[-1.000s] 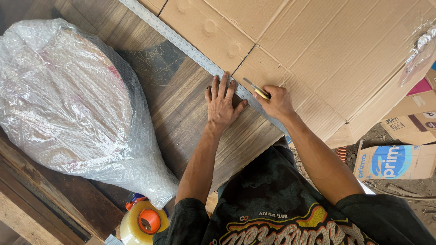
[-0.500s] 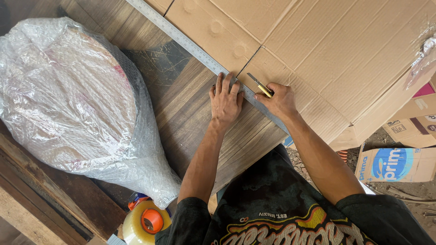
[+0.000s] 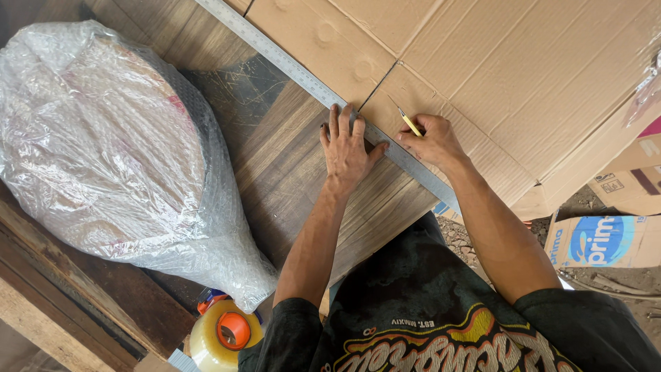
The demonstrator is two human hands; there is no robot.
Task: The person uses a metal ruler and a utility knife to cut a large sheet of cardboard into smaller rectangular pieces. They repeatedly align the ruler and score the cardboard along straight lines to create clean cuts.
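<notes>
Cutter (image 3: 409, 122) in right hand (image 3: 432, 142) has moved along ruler (image 3: 310, 81).

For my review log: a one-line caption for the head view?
Left hand presses a ruler on cardboard; right hand holds a yellow knife beside it.

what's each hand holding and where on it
Right hand pinches a yellow knife by its lower handle. Left hand holds nothing, lying flat with its fingers pressing the metal ruler.

Metal ruler (image 3: 323, 89) runs off top edge; lower end hidden behind right forearm. Yellow cutter (image 3: 409, 122) mostly buried in right hand (image 3: 432, 141), blade too small to tell. Tape roll (image 3: 224, 333) cut by bottom edge.
</notes>
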